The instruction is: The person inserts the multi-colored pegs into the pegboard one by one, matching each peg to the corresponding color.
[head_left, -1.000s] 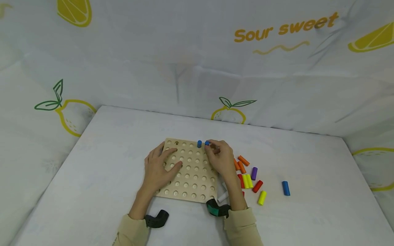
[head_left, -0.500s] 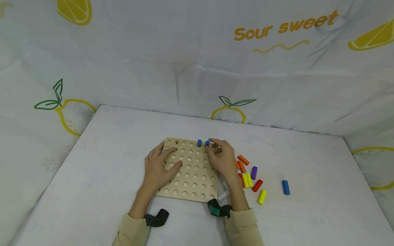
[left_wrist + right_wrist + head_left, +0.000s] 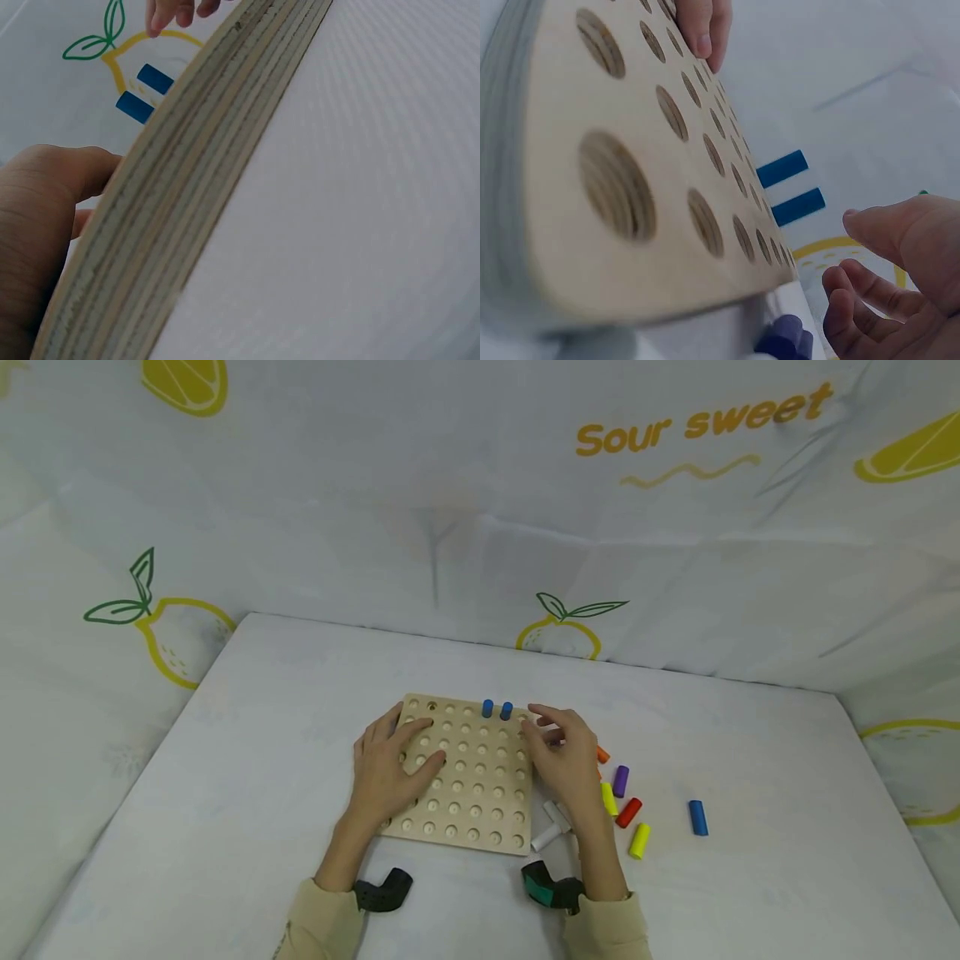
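Note:
A wooden board (image 3: 465, 789) with rows of round holes lies on the table. Two blue pegs (image 3: 487, 708) (image 3: 783, 169) stand side by side in holes along its far edge, toward the right corner. My left hand (image 3: 386, 772) rests on the board's left side with thumb and fingers spread over the holes. Off the far right corner, my right hand (image 3: 566, 760) (image 3: 907, 277) has its fingers apart and loosely bent, with nothing between them, just beside the right blue peg.
Right of the board lie loose pegs: a purple one (image 3: 621, 781), a red one (image 3: 628, 812), yellow ones (image 3: 639, 841), white ones (image 3: 546, 837) and orange ones (image 3: 602, 754), some partly behind the right hand. A blue peg (image 3: 698, 817) lies farther right. A printed cloth (image 3: 337, 527) hangs behind the table.
My right hand has let go of the right blue peg and moved right, off the board's corner. That peg stays upright in its hole. My left hand has not moved on the board.

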`<state>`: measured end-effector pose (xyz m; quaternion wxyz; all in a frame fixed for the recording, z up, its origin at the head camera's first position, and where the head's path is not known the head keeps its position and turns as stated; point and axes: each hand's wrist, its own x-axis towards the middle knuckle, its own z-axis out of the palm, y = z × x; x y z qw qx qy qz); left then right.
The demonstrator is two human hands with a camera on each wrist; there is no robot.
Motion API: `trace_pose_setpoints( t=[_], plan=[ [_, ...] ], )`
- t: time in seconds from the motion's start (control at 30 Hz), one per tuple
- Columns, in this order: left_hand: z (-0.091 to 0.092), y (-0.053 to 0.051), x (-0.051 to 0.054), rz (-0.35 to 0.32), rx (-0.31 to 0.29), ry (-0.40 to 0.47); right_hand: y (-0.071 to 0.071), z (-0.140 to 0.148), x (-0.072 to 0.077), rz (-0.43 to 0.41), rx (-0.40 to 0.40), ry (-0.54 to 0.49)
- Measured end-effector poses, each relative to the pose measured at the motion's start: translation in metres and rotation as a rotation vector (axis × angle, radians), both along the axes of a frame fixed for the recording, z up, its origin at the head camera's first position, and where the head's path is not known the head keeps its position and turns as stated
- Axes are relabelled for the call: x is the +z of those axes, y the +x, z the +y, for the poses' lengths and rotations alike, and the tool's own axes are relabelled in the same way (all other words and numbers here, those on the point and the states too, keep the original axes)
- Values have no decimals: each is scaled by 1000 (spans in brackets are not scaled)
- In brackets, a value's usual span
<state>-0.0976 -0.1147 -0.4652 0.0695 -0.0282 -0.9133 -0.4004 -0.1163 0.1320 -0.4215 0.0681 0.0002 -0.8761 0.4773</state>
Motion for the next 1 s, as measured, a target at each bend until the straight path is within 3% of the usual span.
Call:
trace_pose_setpoints(
  t=[0.37, 0.57, 0.83, 1.0],
  plan=[
    [-1, 0, 0, -3, 1, -3, 15, 29, 12, 105, -110, 83],
    [-1, -1, -1, 9, 3, -1, 23, 45, 18, 55, -142, 150],
    [0, -1, -2, 25, 7, 5, 33, 64, 21, 49, -159, 203],
    [-1, -1, -3, 26, 4, 6, 37, 74, 23, -6, -194, 236]
  ],
)
